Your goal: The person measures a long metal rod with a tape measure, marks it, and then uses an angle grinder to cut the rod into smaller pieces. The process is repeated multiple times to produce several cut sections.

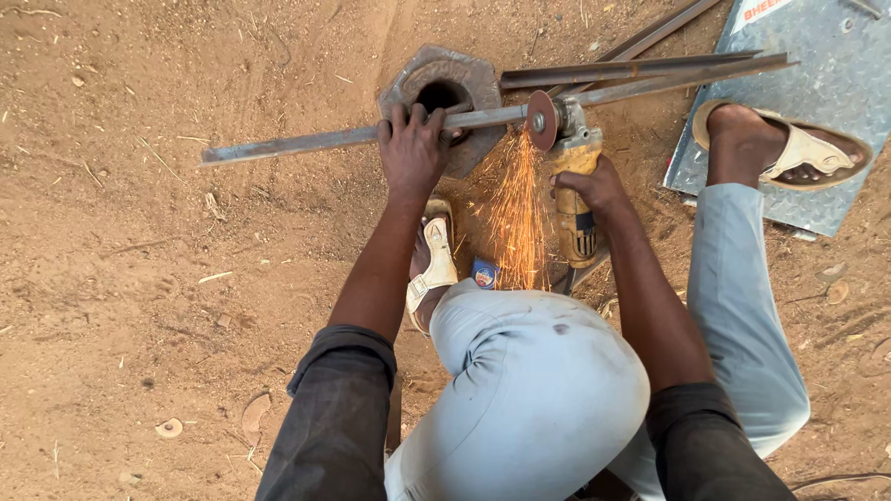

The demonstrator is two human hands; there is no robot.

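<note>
Crosswise ran the bar (325, 141), its long axis left to right over the block (445, 83). My left hand (413, 148) clamped it there; my right hand (594, 186), gripping the grinder (575, 195), held the disc (542, 121) against it just rightward, sparks (515, 223) falling toward me.

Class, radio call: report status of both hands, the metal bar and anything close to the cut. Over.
Left hand clamps metal bar on block. Right hand grips yellow grinder, disc on bar. Sparks spraying toward sandalled foot.
</note>
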